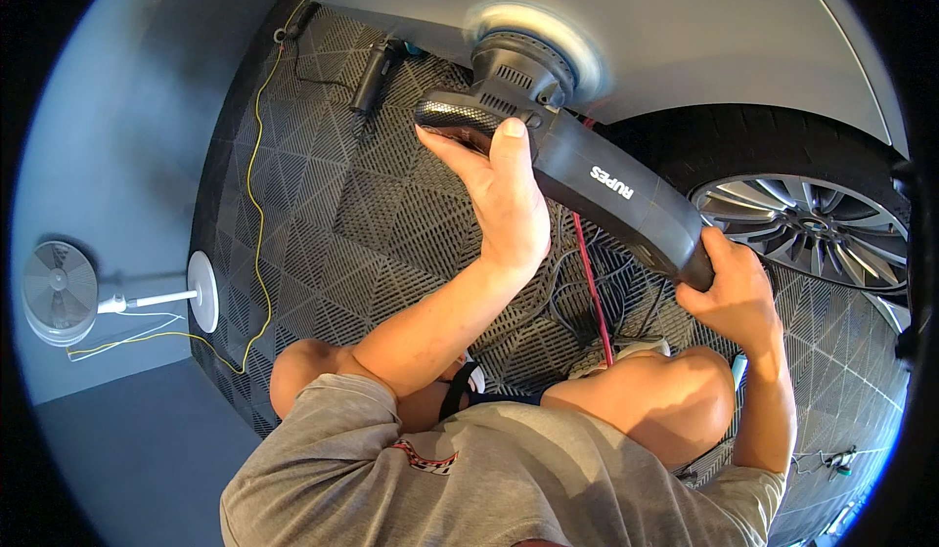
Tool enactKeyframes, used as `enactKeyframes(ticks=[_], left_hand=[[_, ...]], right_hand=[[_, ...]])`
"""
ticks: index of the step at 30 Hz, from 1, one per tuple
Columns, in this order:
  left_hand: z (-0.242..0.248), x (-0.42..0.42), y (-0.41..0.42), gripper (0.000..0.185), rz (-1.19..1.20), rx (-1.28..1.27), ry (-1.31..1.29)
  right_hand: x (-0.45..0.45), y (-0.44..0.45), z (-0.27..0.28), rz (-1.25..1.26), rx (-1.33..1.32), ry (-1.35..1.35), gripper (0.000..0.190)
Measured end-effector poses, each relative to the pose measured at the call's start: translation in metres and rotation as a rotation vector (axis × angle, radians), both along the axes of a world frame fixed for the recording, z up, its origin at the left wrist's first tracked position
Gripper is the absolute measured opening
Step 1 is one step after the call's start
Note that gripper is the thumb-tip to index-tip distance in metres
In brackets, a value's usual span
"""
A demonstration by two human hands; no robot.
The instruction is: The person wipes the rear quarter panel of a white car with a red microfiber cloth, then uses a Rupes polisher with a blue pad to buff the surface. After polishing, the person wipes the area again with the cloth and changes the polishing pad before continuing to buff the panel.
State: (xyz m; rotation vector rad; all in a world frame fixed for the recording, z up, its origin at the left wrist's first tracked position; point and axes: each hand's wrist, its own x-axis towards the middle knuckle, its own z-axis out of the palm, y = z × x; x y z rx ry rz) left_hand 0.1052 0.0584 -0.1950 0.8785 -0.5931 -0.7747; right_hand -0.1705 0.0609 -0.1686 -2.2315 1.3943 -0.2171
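Observation:
A black Rupes car polisher (616, 180) spans the space between my two hands. Its light-coloured round pad (539, 34) lies against the grey car body panel (697, 41) and looks blurred. My left hand (506, 188) supports the polisher's head from below, thumb up along its side; most of its fingers are hidden behind the housing. At the far end, my right hand (730, 283) is closed around the rear handle, beside the car's wheel (810, 224).
A second black power tool (374, 78) lies on the dark grated floor tiles (381, 217). A yellow cord (253, 180) runs along the left. A red cable (590, 283) and dark cords pass near my feet. A white pedestal fan (60, 290) stands by the wall.

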Motion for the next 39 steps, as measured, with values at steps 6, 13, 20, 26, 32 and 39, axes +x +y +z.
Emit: enactKeyframes(ticks=[6,13,20,26,32,39], left_hand=[[-0.007,0.005,-0.014,0.097,0.028,0.003,-0.009],[-0.002,0.031,-0.027,0.065,0.146,-0.035,-0.057],[0.020,0.086,-0.024,0.068,0.153,-0.039,-0.023],[0.035,0.133,-0.028,0.059,0.189,-0.038,-0.047],[0.057,0.174,-0.035,0.043,0.252,-0.004,-0.033],[0.038,0.111,-0.014,0.068,0.216,0.050,-0.045]], right_hand=[[0.007,-0.015,-0.011,0.042,0.001,0.003,0.040],[0.035,-0.023,-0.004,0.077,0.007,-0.026,0.041],[0.086,-0.023,0.009,0.152,0.036,-0.102,0.041],[0.129,-0.027,0.028,0.272,0.045,-0.072,0.050],[0.170,-0.036,0.038,0.297,0.071,-0.068,0.052],[0.107,-0.017,0.024,0.222,0.033,-0.032,0.045]])
